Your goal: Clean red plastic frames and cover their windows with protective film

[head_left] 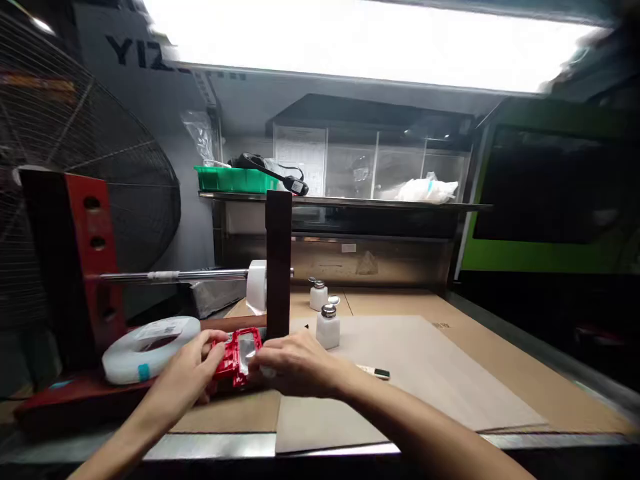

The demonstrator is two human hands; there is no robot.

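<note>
A red plastic housing (227, 360) with a pale, shiny rectangular window is held at the front of the red and black stand. My left hand (196, 363) grips its left side, thumb on top and fingers around the edge. At its right side is my right hand (295, 363), fingers closed in a pinch by the window. A small whitish bit shows under those fingertips, too blurred to name. Left of the housing, a thick roll of clear film (150, 350) with a label lies on the stand's base.
A stand upright (279, 267) rises just behind my hands, with a metal rod (200, 275) carrying a white roll (257, 287). Two pump bottles (328, 327) stand beyond my right hand. A pen-like tool (375, 371) lies on the cardboard sheet (425, 387). A shelf holds a green tray (235, 180).
</note>
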